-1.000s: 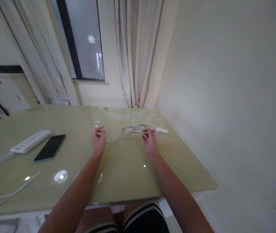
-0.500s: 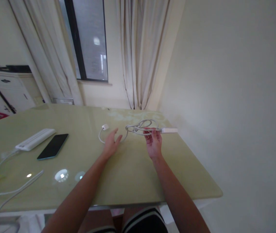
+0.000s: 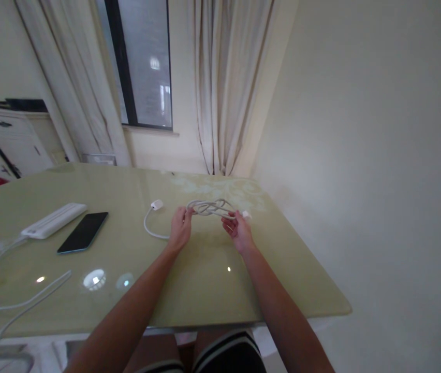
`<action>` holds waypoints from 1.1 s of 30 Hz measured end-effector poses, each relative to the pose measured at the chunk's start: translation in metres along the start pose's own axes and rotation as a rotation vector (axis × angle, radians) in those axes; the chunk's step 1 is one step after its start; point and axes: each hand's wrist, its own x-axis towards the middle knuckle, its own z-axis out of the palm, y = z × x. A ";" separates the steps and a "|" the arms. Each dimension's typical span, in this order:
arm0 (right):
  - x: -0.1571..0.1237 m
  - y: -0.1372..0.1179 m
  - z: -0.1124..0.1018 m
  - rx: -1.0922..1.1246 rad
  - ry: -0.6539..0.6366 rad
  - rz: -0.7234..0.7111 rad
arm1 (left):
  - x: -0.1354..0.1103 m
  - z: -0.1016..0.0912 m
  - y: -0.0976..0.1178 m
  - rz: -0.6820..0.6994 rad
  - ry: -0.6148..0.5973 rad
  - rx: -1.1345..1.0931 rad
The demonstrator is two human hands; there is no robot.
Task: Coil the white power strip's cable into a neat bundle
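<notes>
Item: white cable (image 3: 209, 207), held just above desk (image 3: 205, 285). I see L hand (image 3: 180, 228) pinching the loops' left end, R hand (image 3: 236, 229) gripping the right end. Approx. half coiled; plug tail (image 3: 157, 204) lies loose on desk.

White coiled plastic cable (image 3: 208, 208) between the fingers (image 3: 179, 217), pale green glass tabletop (image 3: 205, 280) with cream swirl pattern beyond them, flat black phone (image 3: 83, 232), long white power strip (image 3: 54, 220) to their left

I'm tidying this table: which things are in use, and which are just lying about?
In use: cable, held by left hand and right hand; its plug.
Lying about: power strip, phone, loose cord.
</notes>
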 end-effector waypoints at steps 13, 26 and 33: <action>-0.036 -0.023 0.051 -1.284 -0.304 -0.974 | 0.003 -0.020 0.000 0.159 0.101 0.173; -0.023 -0.040 0.042 -1.822 -0.235 -1.162 | -0.007 -0.020 0.020 0.021 -0.074 0.703; -0.006 -0.042 -0.018 -1.545 0.226 -0.809 | -0.003 -0.017 0.021 0.020 -0.131 1.055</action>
